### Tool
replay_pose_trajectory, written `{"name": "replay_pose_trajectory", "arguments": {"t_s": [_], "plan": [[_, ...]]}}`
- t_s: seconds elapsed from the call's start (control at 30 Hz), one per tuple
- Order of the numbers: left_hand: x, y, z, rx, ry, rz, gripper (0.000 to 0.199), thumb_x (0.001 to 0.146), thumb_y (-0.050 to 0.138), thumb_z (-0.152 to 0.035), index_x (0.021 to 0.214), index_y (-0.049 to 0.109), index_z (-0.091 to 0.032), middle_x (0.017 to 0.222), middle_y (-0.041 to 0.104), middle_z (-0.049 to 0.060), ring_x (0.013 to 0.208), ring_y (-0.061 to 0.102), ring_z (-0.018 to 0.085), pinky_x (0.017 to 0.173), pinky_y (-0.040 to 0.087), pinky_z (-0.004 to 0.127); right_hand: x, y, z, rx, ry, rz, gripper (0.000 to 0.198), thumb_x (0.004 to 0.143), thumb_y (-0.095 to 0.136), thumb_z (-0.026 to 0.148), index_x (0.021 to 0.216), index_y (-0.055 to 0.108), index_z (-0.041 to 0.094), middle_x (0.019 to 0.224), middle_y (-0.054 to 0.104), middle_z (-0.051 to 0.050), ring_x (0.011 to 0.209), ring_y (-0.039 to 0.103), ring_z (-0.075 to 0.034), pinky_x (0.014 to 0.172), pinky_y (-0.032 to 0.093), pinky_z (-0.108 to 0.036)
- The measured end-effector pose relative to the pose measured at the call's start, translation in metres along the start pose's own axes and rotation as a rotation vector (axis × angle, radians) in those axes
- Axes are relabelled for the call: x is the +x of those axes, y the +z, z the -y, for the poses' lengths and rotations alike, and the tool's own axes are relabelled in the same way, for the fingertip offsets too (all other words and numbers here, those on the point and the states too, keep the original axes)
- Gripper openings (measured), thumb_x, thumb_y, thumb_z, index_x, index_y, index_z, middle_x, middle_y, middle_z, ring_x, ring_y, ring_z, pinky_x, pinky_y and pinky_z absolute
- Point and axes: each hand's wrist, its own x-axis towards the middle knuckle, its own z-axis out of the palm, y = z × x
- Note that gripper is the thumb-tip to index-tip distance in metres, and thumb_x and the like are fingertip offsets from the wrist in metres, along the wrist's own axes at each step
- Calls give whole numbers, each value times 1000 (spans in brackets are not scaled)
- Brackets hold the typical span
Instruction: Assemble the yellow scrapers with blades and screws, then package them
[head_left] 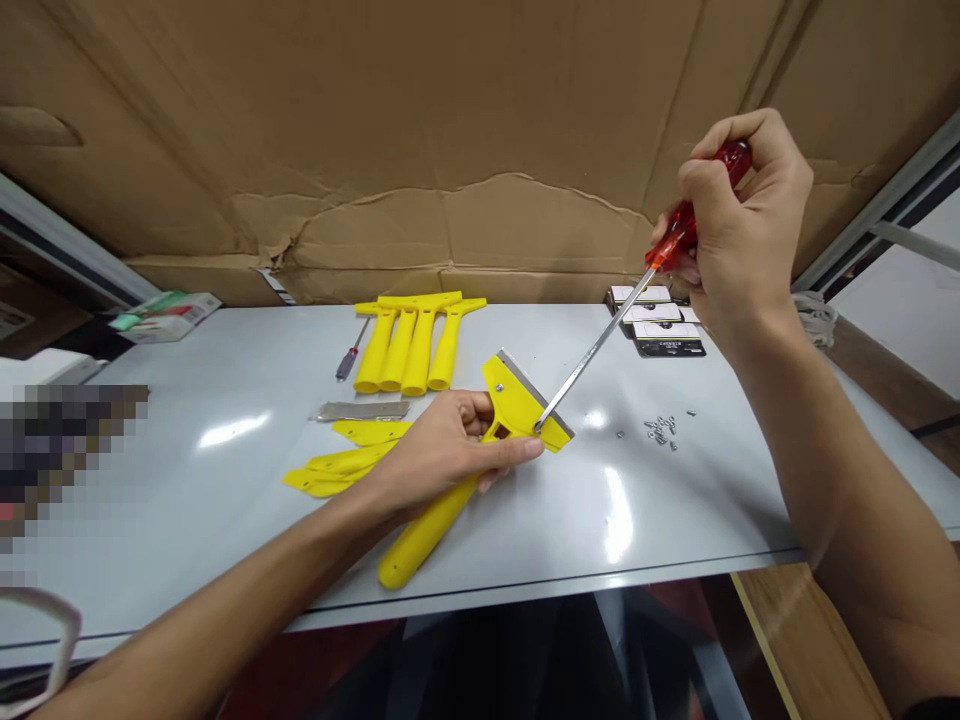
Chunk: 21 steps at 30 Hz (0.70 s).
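Note:
My left hand [450,445] is closed around the neck of a yellow scraper [431,530], whose handle slants down toward the table's front edge. A metal blade [536,390] runs along the scraper's wide head, and one screw [499,387] shows on its left part. In my right hand [750,210] is a red-handled screwdriver [600,345], gripped from above and tilted. Its tip meets the scraper head at the right-hand screw spot, close to my left thumb. Yellow plates [341,470] lie just left of my left hand, beside a bundle of thin metal blades [364,411].
Several yellow scraper handles [405,345] lie in a row at the back, beside a small screwdriver [351,355]. Loose screws [661,430] are scattered at right. Black-and-white packs [660,320] are stacked behind them. A box [169,318] sits back left, and cardboard [465,130] walls the rear.

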Motion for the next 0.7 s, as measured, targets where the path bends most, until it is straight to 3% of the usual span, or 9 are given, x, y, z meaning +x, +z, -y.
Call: {"name": "replay_pose_trajectory", "arguments": {"t_s": [0.3, 0.5, 0.7], "plan": [[1, -2, 2, -39, -6, 16, 33, 67, 96, -27, 78, 68, -15, 52, 60, -6, 43, 48, 7, 43, 30, 18, 3, -4, -2, -40, 2, -12, 12, 77, 58, 17, 84, 49, 21, 64, 43, 6, 42, 57, -13, 27, 23, -21], [0, -1, 1, -24, 3, 2, 31, 66, 96, -27, 79, 70, -15, 52, 61, -6, 42, 46, 6, 43, 30, 18, 5, -7, -4, -85, -30, -17, 13, 77, 59, 18, 83, 48, 21, 65, 42, 6, 43, 56, -10, 31, 33, -20], [0, -2, 4, -28, 10, 14, 31, 67, 95, -28, 78, 69, -15, 52, 60, -6, 43, 47, 6, 43, 30, 18, 1, -2, -1, -74, -22, -3, 12, 76, 57, 18, 83, 48, 22, 67, 44, 6, 41, 53, -10, 31, 34, -21]]}}
